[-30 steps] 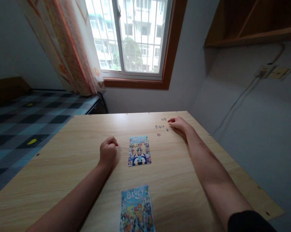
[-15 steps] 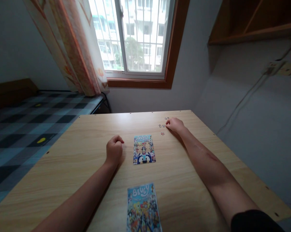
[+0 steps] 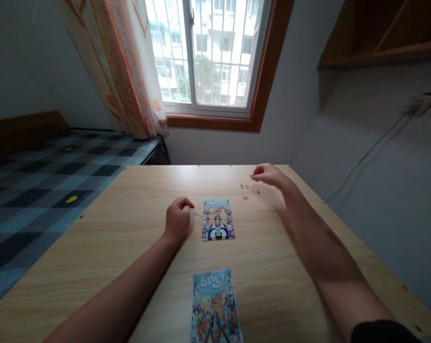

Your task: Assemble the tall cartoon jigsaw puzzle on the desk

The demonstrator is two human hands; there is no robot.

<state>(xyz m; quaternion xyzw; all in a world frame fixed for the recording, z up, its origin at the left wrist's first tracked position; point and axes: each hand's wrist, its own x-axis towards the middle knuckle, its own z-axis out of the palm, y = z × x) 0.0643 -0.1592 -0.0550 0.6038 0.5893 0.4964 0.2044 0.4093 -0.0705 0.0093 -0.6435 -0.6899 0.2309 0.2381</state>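
A small jigsaw puzzle (image 3: 218,232) lies on the table with bare gaps in its middle. Just left of it, my left hand (image 3: 179,218) rests on the tabletop with its fingers curled in, and nothing shows in them. My right hand (image 3: 270,175) is at the far right of the table, its fingertips pinched at a puzzle piece (image 3: 251,176). Several loose pieces lie below that hand, among them one nearer the wrist (image 3: 258,191) and a reddish one (image 3: 245,197). Close to me lies a Bluey picture sheet (image 3: 215,305).
The wooden table (image 3: 129,247) runs toward the wall under the window (image 3: 219,57). At left stands a bed (image 3: 104,162) with a checked cover, beside a curtain (image 3: 124,71). A shelf (image 3: 383,57) and a cable (image 3: 365,155) are on the right wall.
My right hand has shifted away from me and right, uncovering a loose piece, and now pinches at one of the far pieces. My left hand stays curled beside the puzzle. The view turned slightly left.
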